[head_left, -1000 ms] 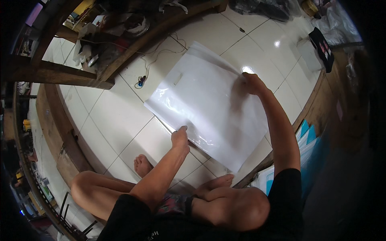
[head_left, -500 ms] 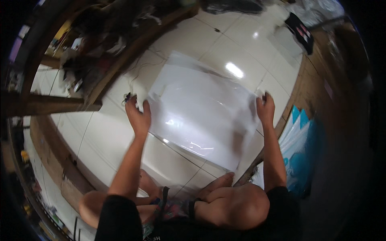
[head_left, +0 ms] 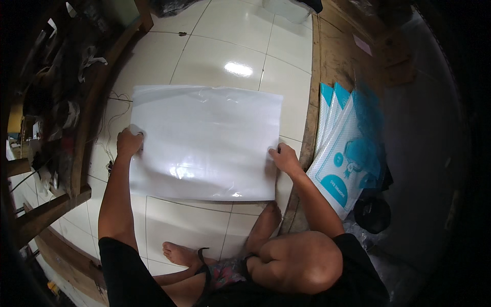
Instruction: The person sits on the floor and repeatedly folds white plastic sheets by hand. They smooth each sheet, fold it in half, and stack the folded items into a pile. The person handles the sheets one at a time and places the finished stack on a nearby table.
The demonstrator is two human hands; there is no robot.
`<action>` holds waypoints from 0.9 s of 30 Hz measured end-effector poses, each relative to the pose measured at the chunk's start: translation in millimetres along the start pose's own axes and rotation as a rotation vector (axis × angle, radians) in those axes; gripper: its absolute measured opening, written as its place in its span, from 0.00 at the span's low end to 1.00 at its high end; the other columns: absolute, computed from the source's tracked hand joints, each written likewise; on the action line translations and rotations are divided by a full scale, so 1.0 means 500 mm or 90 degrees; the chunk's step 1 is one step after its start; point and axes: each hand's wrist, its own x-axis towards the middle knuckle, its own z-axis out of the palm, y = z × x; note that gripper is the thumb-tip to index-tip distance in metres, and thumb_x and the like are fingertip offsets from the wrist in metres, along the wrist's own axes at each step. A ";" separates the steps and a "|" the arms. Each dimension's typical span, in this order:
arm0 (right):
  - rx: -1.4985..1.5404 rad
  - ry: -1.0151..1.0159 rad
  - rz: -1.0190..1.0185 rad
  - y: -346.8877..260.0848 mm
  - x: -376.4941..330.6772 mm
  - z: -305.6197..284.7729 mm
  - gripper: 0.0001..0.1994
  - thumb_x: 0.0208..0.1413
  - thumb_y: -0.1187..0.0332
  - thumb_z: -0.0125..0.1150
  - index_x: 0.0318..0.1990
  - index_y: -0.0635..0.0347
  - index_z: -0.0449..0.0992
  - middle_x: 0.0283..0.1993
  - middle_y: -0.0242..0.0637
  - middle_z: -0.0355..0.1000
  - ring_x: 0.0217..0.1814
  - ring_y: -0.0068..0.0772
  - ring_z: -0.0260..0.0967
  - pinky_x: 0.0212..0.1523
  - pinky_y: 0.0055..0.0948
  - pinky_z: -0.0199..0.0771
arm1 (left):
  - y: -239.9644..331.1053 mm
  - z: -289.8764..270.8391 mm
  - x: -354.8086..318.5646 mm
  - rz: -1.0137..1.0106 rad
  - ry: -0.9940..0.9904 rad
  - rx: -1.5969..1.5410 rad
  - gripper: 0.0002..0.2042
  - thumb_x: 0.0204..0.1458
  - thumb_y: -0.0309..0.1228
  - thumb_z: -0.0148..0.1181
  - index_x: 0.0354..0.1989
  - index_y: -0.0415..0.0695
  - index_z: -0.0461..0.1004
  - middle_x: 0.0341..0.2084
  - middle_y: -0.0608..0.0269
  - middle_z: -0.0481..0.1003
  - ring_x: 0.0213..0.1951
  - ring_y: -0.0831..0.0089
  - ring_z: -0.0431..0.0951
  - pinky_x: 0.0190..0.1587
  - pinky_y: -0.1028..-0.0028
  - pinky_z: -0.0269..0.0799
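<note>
White glossy rectangular plastic sheet [head_left: 204, 133], spread mid-frame, and it's pinched at both ends: left hand [head_left: 129, 143] closed on its left edge, right hand [head_left: 285, 157] closed on its right. Uneven pulling, I'd say, could crease it or slide it from a grip! Pale tiled floor [head_left: 220, 53] beneath; teal-and-white flat plastic packages [head_left: 332, 159], right of frame.

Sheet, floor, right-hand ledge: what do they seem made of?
Sheet: probably plastic film, glossy white, with bright wrinkled highlights; coated paper is possible.
Floor: likely glazed ceramic, shiny, with tile joints and mirrored light.
Ledge: seemingly dull wood, from its brown, streaky surface.
</note>
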 end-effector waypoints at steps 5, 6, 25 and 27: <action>-0.001 0.017 -0.005 -0.015 -0.007 0.000 0.18 0.51 0.61 0.58 0.35 0.73 0.72 0.37 0.60 0.72 0.42 0.60 0.70 0.46 0.46 0.68 | -0.004 0.001 -0.007 0.052 0.056 0.040 0.22 0.44 0.36 0.59 0.43 0.31 0.71 0.40 0.37 0.73 0.45 0.45 0.73 0.51 0.58 0.69; 0.005 0.029 -0.004 -0.017 -0.009 0.001 0.17 0.51 0.61 0.58 0.35 0.73 0.72 0.37 0.60 0.72 0.42 0.60 0.70 0.45 0.46 0.68 | -0.003 0.005 -0.008 0.034 0.065 0.062 0.21 0.44 0.36 0.59 0.43 0.31 0.71 0.40 0.37 0.73 0.45 0.45 0.73 0.51 0.58 0.69; -0.008 0.061 0.028 -0.032 -0.018 0.002 0.14 0.51 0.65 0.61 0.35 0.71 0.72 0.36 0.58 0.72 0.42 0.58 0.70 0.45 0.45 0.69 | 0.007 0.015 -0.012 -0.007 0.101 0.092 0.18 0.45 0.37 0.62 0.40 0.35 0.73 0.38 0.42 0.75 0.42 0.48 0.76 0.47 0.59 0.73; 0.004 0.004 0.052 -0.046 -0.017 -0.008 0.18 0.51 0.63 0.61 0.42 0.72 0.71 0.42 0.60 0.70 0.47 0.58 0.68 0.49 0.45 0.68 | 0.001 0.015 -0.010 0.002 0.103 0.085 0.19 0.45 0.37 0.62 0.40 0.34 0.73 0.38 0.42 0.75 0.41 0.48 0.77 0.47 0.59 0.73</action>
